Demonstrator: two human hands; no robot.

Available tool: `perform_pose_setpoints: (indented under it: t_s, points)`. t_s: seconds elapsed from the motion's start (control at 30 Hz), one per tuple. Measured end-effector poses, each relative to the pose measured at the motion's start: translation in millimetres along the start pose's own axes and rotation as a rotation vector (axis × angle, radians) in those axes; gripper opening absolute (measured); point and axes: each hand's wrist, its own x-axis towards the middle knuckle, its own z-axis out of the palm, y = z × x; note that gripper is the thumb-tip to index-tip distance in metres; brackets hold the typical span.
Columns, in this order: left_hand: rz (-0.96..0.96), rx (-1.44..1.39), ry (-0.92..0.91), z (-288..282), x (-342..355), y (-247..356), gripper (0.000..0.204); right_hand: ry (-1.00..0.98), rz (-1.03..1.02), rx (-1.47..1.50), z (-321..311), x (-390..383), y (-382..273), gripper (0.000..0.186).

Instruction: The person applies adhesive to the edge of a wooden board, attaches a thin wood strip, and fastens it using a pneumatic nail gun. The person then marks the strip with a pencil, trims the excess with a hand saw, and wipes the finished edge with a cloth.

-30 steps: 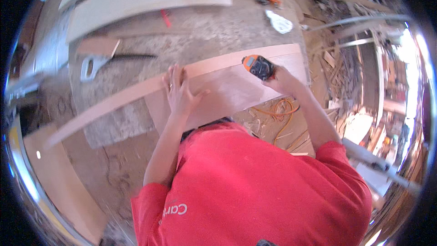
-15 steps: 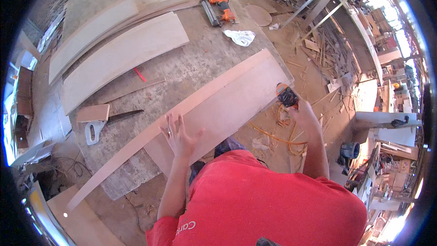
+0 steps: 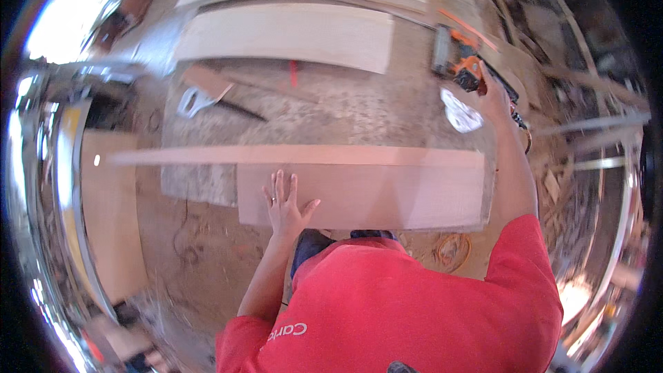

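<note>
While a worktop [image 3: 345,119] spans the middle, a wide board [image 3: 366,197] lies along its near side, a narrow strip [image 3: 290,155] along the board's far edge. Farther right sits an orange-and-black power tool [image 3: 463,43]. The left hand [image 3: 285,213] rests there on the board, fingers spread; the right hand [image 3: 493,99] seems to touch the tool, blur hiding its grip.

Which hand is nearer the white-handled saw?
Left. The left hand is spread on the wooden board, below and right of the saw in view; the right hand is far to its right, by the nail gun.
</note>
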Motion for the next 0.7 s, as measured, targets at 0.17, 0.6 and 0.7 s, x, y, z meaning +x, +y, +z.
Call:
perform_pose_setpoints:
  t_s: [0.17, 0.6, 0.7]
  points:
    - [-0.092, -0.007, -0.011, -14, -34, 4, 0.105, 0.072, -0.209, 0.123, 69, 114, -9, 0.087]
    - [-0.05, 0.216, -0.151, -26, -73, -60, 0.091, 0.093, -0.45, -0.046, 127, -56, -122, 0.078]
    - [0.145, 0.283, -0.033, -8, -58, -95, 0.077, -0.195, -0.554, 0.077, 147, -215, -184, 0.086]
